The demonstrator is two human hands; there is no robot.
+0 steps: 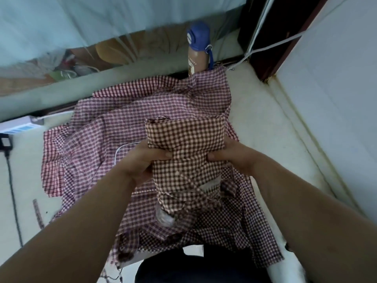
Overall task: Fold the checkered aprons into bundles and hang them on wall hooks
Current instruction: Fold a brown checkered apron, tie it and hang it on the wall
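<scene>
Gripping the bundle (184, 137) from either side, the left hand (142, 160) and right hand (228, 157) were apart, each clamped on the cloth with a thumb pressed on top. It was held just above the red aprons (98, 139) spread on the white surface (265, 119). Its lower half hung loose, a strap (196, 187) trailing. If either grip eased, the fold would likely slump open. The strap could also snag the aprons below and drag them, perhaps tipping the bottle (199, 52) at their far corner. No hook was in view.
</scene>
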